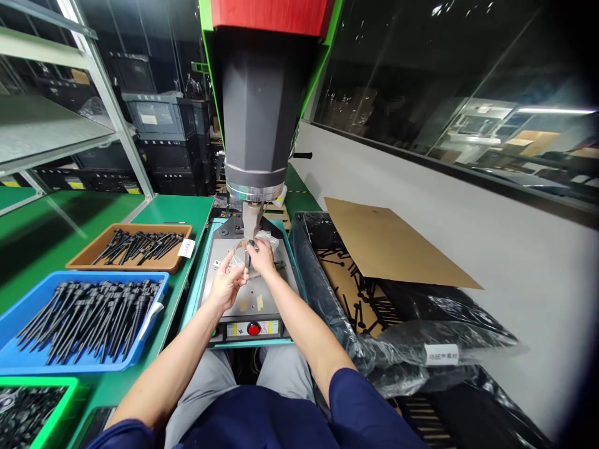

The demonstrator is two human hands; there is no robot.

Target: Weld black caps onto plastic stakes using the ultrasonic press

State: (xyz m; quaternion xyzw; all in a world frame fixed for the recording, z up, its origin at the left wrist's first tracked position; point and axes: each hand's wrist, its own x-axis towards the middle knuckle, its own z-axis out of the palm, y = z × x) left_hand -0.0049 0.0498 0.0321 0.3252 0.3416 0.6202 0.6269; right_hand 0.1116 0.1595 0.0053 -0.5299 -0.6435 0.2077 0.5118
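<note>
My left hand (228,284) is at the front left of the machine's fixture, its fingers pinched on a thin, pale piece too small to identify. My right hand (262,256) reaches in from the right, with thumb and fingers closed on a small black part (251,244) at the fixture. Directly above the hands is the metal tip (251,219) of the press. Beneath them lies the grey base plate (262,293) with small holes and two tape bits.
On the left green table (185,212) stand a brown tray (174,267) and a blue tray (159,298) of black rods, and a green bin (56,415). A red button (253,328) faces me. At right are a plastic-lined box (309,262) and a cardboard sheet (397,246).
</note>
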